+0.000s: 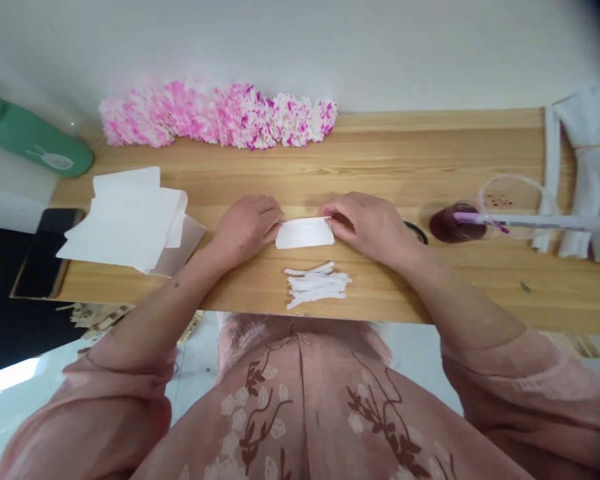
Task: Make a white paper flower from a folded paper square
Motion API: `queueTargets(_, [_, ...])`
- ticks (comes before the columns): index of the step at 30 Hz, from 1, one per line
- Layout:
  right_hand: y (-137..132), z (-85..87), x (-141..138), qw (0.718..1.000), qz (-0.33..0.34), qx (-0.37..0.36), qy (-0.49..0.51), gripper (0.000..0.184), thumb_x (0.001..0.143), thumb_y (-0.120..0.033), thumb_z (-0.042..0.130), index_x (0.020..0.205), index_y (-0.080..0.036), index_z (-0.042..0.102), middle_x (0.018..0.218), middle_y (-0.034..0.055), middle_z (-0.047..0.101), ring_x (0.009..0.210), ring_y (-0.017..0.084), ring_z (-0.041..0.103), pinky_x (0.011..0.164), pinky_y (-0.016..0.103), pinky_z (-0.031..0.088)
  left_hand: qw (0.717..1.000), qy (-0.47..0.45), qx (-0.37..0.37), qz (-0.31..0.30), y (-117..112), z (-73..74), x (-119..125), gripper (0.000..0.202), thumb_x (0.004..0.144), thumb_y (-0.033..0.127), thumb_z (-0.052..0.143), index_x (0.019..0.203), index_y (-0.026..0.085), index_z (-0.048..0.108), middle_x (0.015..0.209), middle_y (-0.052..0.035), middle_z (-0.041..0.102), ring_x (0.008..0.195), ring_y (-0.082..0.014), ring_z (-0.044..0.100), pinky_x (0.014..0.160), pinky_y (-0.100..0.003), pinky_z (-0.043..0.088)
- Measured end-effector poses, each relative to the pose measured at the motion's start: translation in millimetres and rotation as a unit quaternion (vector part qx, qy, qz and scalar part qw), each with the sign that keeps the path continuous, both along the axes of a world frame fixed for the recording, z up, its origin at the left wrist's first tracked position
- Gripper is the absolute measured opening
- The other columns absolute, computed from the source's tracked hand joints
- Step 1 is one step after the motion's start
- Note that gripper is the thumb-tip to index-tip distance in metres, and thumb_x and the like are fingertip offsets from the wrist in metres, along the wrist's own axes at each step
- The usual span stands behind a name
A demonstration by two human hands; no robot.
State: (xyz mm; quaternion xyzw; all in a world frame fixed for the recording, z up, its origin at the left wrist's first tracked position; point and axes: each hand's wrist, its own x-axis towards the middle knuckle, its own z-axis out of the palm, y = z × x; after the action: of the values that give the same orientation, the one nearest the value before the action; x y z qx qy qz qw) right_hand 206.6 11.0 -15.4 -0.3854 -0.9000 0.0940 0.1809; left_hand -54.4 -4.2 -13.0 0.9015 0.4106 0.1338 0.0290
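A white piece of folded paper (305,234) lies on the wooden table between my two hands. My left hand (250,227) pinches its upper left corner between thumb and fingers. At the upper right corner, my right hand (366,223) pinches the paper in the same way, its fingers curled. Just below the paper sits a small pile of short white twisted strips (319,285). To the left of my left hand is a stack of white paper sheets (123,217), lying askew.
Pink and white ruffled flowers (220,115) line the wall. A green bottle (33,137) and a dark phone (47,253) are at the left. On the right stand a jar of dark red liquid (457,223), a brush-like stick (535,221) across it, and bundled white strips (587,193). The table's front edge (325,315) is near my body.
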Motion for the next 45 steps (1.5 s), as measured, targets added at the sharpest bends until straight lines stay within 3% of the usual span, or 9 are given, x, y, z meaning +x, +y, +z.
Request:
queueTargets(3, [-0.1,-1.9,1.5,1.0,-0.009,-0.014,0.014,0.021,0.092,-0.024,0.048,0.106,-0.02,0.064,0.096,0.0069,0.072,0.084,0.022,0.064,0.071,0.032,0.043,1.0,-0.019,-0.002,-0.011,0.1,-2.2,-1.2,0.024,0.095,0.021,0.044,0.091,0.016,0.067,0.093,-0.0087,0.07,0.086,-0.0223,0.061,0.075,-0.033,0.044])
queueTargets(7, [1.1,-4.6,2.9,0.999,0.028,-0.003,0.031,0.023,0.094,-0.023,0.045,0.103,-0.022,0.066,0.099,0.0072,0.072,0.089,0.023,0.064,0.076,0.034,0.044,0.999,-0.044,-0.017,0.007,0.6,-3.7,-2.4,0.022,0.092,0.017,0.047,0.104,0.017,0.065,0.095,-0.0081,0.07,0.087,-0.0218,0.061,0.077,-0.033,0.044])
queueTargets(14, [2.5,-5.9,1.7,0.996,0.038,-0.032,0.068,0.026,0.091,-0.017,0.044,0.095,-0.022,0.069,0.098,0.007,0.072,0.091,0.023,0.064,0.081,0.037,0.047,0.993,-0.093,-0.068,-0.026,3.4,-0.3,-1.4,0.024,0.094,0.02,0.042,0.092,0.017,0.066,0.09,-0.0075,0.069,0.084,-0.0199,0.06,0.077,-0.032,0.044])
queueTargets(19, [-0.7,-0.7,0.1,0.996,0.034,-0.047,0.072,0.019,0.089,-0.023,0.049,0.093,-0.02,0.068,0.093,0.0073,0.071,0.086,0.023,0.063,0.078,0.035,0.046,0.993,-0.099,-0.065,-0.003,0.6,2.8,1.8,0.022,0.091,0.019,0.045,0.092,0.017,0.066,0.087,-0.0071,0.067,0.08,-0.0197,0.059,0.075,-0.032,0.043])
queueTargets(23, [-1.6,1.6,-2.2,0.996,0.019,-0.054,0.066,0.023,0.095,-0.034,0.048,0.09,-0.02,0.066,0.087,0.007,0.07,0.082,0.022,0.061,0.075,0.034,0.043,0.992,-0.095,-0.077,-0.004,-1.1,4.8,4.4,0.021,0.094,0.028,0.048,0.091,0.017,0.065,0.084,-0.0064,0.065,0.078,-0.0193,0.058,0.074,-0.032,0.042])
queueTargets(27, [-0.2,-0.4,-2.9,0.997,0.007,-0.062,0.055,0.016,0.093,-0.033,0.053,0.091,-0.021,0.064,0.086,0.0058,0.069,0.081,0.021,0.061,0.076,0.033,0.042,0.994,-0.084,-0.061,0.022,0.6,0.3,5.1,0.022,0.09,0.038,0.059,0.091,0.017,0.064,0.085,-0.0059,0.066,0.078,-0.0197,0.058,0.073,-0.032,0.041])
queueTargets(38, [-0.1,0.2,-1.0,0.996,-0.023,-0.072,0.039,0.012,0.09,-0.031,0.057,0.092,-0.024,0.065,0.09,0.0056,0.071,0.081,0.023,0.063,0.072,0.034,0.044,0.995,-0.081,-0.045,-0.041,5.0,-2.0,0.7,0.022,0.094,0.036,0.054,0.086,0.018,0.063,0.085,-0.0061,0.065,0.077,-0.0188,0.057,0.07,-0.03,0.037])
queueTargets(45, [-1.0,-0.8,-1.1,0.997,-0.019,-0.058,0.043,0.011,0.09,-0.03,0.057,0.087,-0.022,0.064,0.088,0.006,0.071,0.083,0.023,0.064,0.074,0.034,0.044,0.994,-0.093,-0.047,-0.033,4.9,-2.6,1.2,0.02,0.094,0.032,0.054,0.082,0.017,0.059,0.081,-0.0056,0.064,0.076,-0.0188,0.055,0.072,-0.031,0.037])
